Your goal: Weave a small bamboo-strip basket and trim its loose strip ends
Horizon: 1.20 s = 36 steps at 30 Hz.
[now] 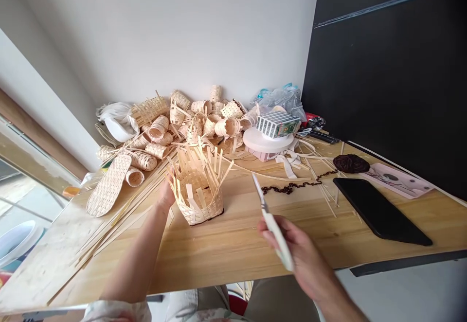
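A half-woven basket (200,210) of pale wooden strips stands on the table, with loose strip ends sticking up around its rim. Its lower edge carries a thin dark line. My left hand (168,190) grips the basket's left side; most of the fingers are hidden behind it. In my right hand (288,237) is a pair of white-handled scissors (273,229), seen nearly edge-on. The blades look closed and point up and away from me, to the right of the basket and apart from it.
Many small woven baskets (158,127) are heaped along the wall, beside a flat woven piece (109,186). Long strips (120,222) lie at left. A white turntable (268,139) bears a box (279,123). Dark yarn (350,163) and a black phone-like slab (381,210) lie right.
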### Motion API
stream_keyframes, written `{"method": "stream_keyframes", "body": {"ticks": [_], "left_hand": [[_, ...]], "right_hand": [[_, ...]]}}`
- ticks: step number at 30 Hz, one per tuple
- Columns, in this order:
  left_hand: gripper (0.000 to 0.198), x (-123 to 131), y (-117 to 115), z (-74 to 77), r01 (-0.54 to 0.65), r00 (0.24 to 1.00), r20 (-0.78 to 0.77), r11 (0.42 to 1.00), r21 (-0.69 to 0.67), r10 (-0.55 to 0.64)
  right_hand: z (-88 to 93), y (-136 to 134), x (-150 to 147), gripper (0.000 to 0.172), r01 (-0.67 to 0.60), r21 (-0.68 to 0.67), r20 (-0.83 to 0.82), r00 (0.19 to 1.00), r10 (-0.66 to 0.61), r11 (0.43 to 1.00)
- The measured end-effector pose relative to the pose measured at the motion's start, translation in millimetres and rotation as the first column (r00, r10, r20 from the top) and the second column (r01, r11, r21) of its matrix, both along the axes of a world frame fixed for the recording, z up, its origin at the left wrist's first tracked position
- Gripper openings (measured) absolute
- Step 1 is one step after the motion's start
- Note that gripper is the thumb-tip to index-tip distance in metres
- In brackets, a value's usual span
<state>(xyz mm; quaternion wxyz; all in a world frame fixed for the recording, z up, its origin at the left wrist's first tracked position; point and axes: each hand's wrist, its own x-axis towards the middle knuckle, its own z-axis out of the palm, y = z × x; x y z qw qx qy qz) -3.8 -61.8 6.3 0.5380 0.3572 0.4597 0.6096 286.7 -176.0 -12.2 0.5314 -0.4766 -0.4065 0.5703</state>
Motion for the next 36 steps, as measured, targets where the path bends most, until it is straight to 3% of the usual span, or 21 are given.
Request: {"method": "stream_keyframes", "body": {"ticks": [3,7,11,16,20,23,26,30,36], "left_hand": [[0.042,9,-10,-3.9,0.057,0.998,0.005,0.998,-0.03,-0.057],[0.046,16,-28,-4.3,0.107,0.994,0.02,0.994,-0.034,-0.107],[0.051,17,-45,-7.4,0.138,0.99,0.024,0.99,0.02,-0.138],[0.041,21,-49,-14.4,0.0,0.999,0.034,0.994,0.113,-0.004],[0.052,33,-45,-12.1,-0.078,0.995,0.074,0.994,0.081,0.072],[0.065,43,-48,-10.2,0.064,0.984,0.168,0.996,-0.06,-0.053],[0.071,52,-53,-8.7,0.233,0.943,0.28,0.955,-0.185,-0.177],[0.064,62,-56,-1.8,0.208,0.92,0.371,0.961,-0.182,-0.129],[0.045,65,-59,-1.5,0.168,0.887,0.44,0.986,-0.019,-0.143]], "right_hand": [[-3.7,13,-52,0.039,0.007,-0.002,-0.233,0.972,-0.008,1.0],[-7.1,36,-84,0.038,0.076,0.007,-0.33,0.941,-0.07,0.997],[-4.2,56,-86,0.039,0.122,0.023,-0.366,0.924,-0.105,0.992],[2.9,76,-82,0.034,0.094,0.035,-0.397,0.915,-0.072,0.995],[4.6,86,-80,0.03,0.056,0.032,-0.411,0.911,-0.038,0.998],[2.7,90,-79,0.029,0.052,0.021,-0.427,0.904,-0.038,0.998],[1.6,92,-77,0.026,0.046,0.01,-0.443,0.896,-0.037,0.999],[6.6,94,-77,0.025,0.031,0.01,-0.47,0.883,-0.023,0.999],[22.2,95,-84,0.026,0.038,0.043,-0.509,0.86,-0.011,0.998]]}}
